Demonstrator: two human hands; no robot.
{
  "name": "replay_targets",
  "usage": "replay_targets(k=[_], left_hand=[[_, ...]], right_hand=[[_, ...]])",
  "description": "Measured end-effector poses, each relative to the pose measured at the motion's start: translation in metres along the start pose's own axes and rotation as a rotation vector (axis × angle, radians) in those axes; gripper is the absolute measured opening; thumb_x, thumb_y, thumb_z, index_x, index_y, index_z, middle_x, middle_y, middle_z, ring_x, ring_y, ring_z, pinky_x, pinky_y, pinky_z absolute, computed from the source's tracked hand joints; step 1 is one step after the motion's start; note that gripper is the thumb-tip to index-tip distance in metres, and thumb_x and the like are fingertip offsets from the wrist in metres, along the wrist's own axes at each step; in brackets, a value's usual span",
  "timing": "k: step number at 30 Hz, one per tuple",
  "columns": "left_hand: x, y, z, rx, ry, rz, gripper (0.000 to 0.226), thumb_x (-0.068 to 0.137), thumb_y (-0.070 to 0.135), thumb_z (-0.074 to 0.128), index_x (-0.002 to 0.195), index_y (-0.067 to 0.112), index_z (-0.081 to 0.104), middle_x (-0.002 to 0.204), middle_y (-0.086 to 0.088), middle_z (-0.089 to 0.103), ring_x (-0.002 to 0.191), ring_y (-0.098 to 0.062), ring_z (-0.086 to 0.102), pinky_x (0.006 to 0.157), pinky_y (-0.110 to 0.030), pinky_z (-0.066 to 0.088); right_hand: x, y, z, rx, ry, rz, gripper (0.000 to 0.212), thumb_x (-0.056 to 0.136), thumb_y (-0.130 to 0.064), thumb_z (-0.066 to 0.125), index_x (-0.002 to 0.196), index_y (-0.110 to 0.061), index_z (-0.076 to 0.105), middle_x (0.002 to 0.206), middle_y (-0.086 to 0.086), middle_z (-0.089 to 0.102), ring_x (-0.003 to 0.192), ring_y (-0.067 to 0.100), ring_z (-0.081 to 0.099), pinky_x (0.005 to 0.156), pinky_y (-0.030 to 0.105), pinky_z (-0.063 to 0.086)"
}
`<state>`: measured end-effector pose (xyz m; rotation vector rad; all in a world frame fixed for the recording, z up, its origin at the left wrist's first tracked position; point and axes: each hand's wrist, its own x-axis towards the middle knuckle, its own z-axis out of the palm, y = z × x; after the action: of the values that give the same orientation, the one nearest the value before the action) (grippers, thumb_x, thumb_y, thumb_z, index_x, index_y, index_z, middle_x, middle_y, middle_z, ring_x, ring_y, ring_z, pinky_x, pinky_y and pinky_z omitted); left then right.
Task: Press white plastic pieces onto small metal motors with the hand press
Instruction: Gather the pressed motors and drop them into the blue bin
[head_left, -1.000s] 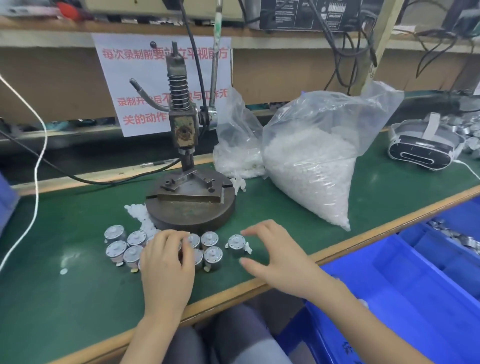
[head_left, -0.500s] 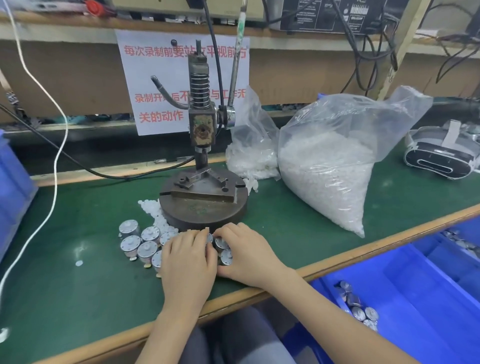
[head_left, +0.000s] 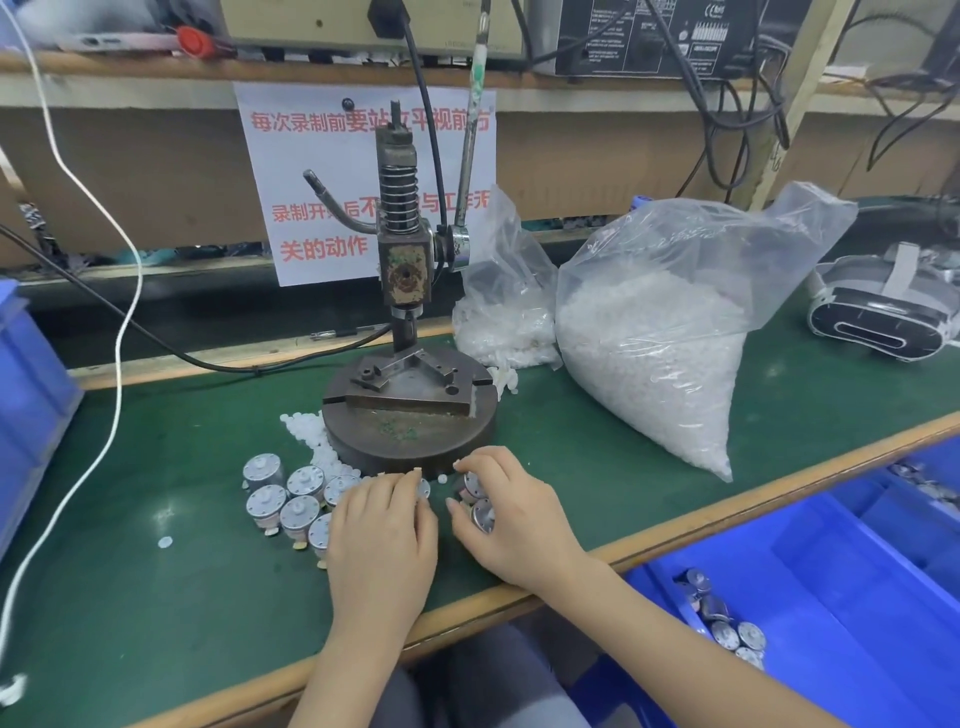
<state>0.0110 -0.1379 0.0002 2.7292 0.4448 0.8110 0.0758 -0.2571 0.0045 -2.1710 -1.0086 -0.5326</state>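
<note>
A hand press (head_left: 408, 405) with a round metal base stands on the green mat. Several small metal motors (head_left: 283, 499) sit in a cluster just in front of the base, beside a scatter of white plastic pieces (head_left: 317, 447). My left hand (head_left: 382, 540) lies flat over the right part of the cluster, fingers straight. My right hand (head_left: 511, 512) curls its fingers round two motors (head_left: 480, 501) right of the cluster.
A large clear bag (head_left: 660, 332) of white pieces and a smaller bag (head_left: 504, 317) stand right of the press. A blue bin (head_left: 831, 587) with motors sits below the table edge at right. A headset (head_left: 883, 317) lies far right; a white cable (head_left: 93, 415) hangs at left.
My right hand came in from the right and closed on motors beside my left hand. The left hand stayed over the cluster. The camera moved closer.
</note>
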Motion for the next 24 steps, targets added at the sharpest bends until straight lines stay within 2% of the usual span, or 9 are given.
replay_targets(k=[2, 4, 8, 12, 16, 18, 20, 21, 24], left_hand=[[0.0, 0.002, -0.003, -0.019, -0.025, -0.009, 0.041, 0.08, 0.026, 0.036, 0.092, 0.007, 0.07, 0.084, -0.005, 0.069, 0.08, -0.028, 0.065, 0.076, -0.035, 0.05], [0.0, 0.003, -0.005, -0.057, -0.05, -0.01, 0.041, 0.079, 0.029, 0.037, 0.092, 0.008, 0.071, 0.085, -0.004, 0.069, 0.081, -0.027, 0.065, 0.071, -0.034, 0.052], [-0.001, 0.004, -0.005, -0.088, -0.076, 0.031, 0.042, 0.077, 0.033, 0.038, 0.094, 0.012, 0.071, 0.089, 0.001, 0.07, 0.083, -0.023, 0.065, 0.072, -0.03, 0.052], [-0.001, 0.002, -0.002, -0.112, -0.035, 0.05, 0.034, 0.077, 0.028, 0.046, 0.094, 0.012, 0.071, 0.091, 0.002, 0.07, 0.083, -0.022, 0.065, 0.074, -0.029, 0.051], [-0.002, 0.002, 0.002, -0.075, 0.002, 0.052, 0.029, 0.069, 0.017, 0.057, 0.093, 0.009, 0.071, 0.089, -0.002, 0.071, 0.081, -0.028, 0.066, 0.07, -0.037, 0.053], [-0.003, 0.004, 0.003, -0.034, 0.002, 0.048, 0.03, 0.068, 0.017, 0.057, 0.093, 0.008, 0.071, 0.088, -0.003, 0.071, 0.081, -0.03, 0.065, 0.072, -0.04, 0.052], [-0.003, 0.005, 0.005, -0.003, -0.007, 0.032, 0.031, 0.068, 0.018, 0.056, 0.094, 0.009, 0.071, 0.09, -0.003, 0.071, 0.083, -0.03, 0.065, 0.074, -0.042, 0.05], [-0.003, 0.005, 0.005, 0.002, -0.008, 0.029, 0.032, 0.068, 0.02, 0.056, 0.095, 0.01, 0.071, 0.091, -0.003, 0.071, 0.084, -0.029, 0.065, 0.074, -0.042, 0.05], [-0.002, 0.004, 0.006, 0.016, -0.006, 0.042, 0.032, 0.07, 0.021, 0.057, 0.097, 0.01, 0.07, 0.093, -0.004, 0.07, 0.086, -0.03, 0.064, 0.072, -0.043, 0.048]], right_hand=[[0.002, 0.002, 0.0, 0.039, 0.026, 0.049, 0.025, 0.078, -0.017, 0.066, 0.1, -0.004, 0.064, 0.101, 0.006, 0.062, 0.081, 0.021, 0.064, 0.059, 0.027, 0.052], [0.003, 0.005, 0.0, 0.092, 0.047, 0.125, 0.023, 0.081, -0.014, 0.064, 0.102, -0.005, 0.063, 0.103, 0.003, 0.061, 0.086, 0.014, 0.059, 0.068, 0.026, 0.048], [0.005, 0.009, -0.007, 0.259, 0.136, 0.306, 0.02, 0.081, -0.007, 0.063, 0.101, -0.01, 0.061, 0.092, -0.009, 0.057, 0.083, 0.004, 0.054, 0.072, 0.011, 0.041], [0.003, 0.02, -0.037, 0.337, 0.223, 0.401, 0.023, 0.082, -0.009, 0.063, 0.096, -0.027, 0.059, 0.088, -0.009, 0.061, 0.074, 0.008, 0.058, 0.067, 0.014, 0.043], [-0.014, 0.053, -0.085, 0.288, 0.348, 0.481, 0.02, 0.083, -0.017, 0.063, 0.091, -0.035, 0.057, 0.073, -0.002, 0.06, 0.058, 0.015, 0.054, 0.056, 0.02, 0.043], [-0.028, 0.076, -0.108, 0.231, 0.41, 0.554, 0.014, 0.08, -0.028, 0.062, 0.088, -0.038, 0.057, 0.069, -0.003, 0.06, 0.053, 0.008, 0.051, 0.052, 0.013, 0.04], [-0.046, 0.1, -0.125, 0.093, 0.432, 0.607, 0.012, 0.08, -0.03, 0.061, 0.091, -0.035, 0.058, 0.079, -0.007, 0.061, 0.064, 0.006, 0.055, 0.055, 0.008, 0.039], [-0.056, 0.112, -0.13, 0.038, 0.433, 0.634, 0.013, 0.083, -0.027, 0.062, 0.094, -0.031, 0.058, 0.085, -0.008, 0.061, 0.071, 0.006, 0.056, 0.06, 0.009, 0.039], [-0.09, 0.141, -0.134, -0.016, 0.415, 0.76, 0.016, 0.085, -0.019, 0.058, 0.1, -0.023, 0.057, 0.093, -0.003, 0.06, 0.079, 0.014, 0.055, 0.069, 0.028, 0.042]])
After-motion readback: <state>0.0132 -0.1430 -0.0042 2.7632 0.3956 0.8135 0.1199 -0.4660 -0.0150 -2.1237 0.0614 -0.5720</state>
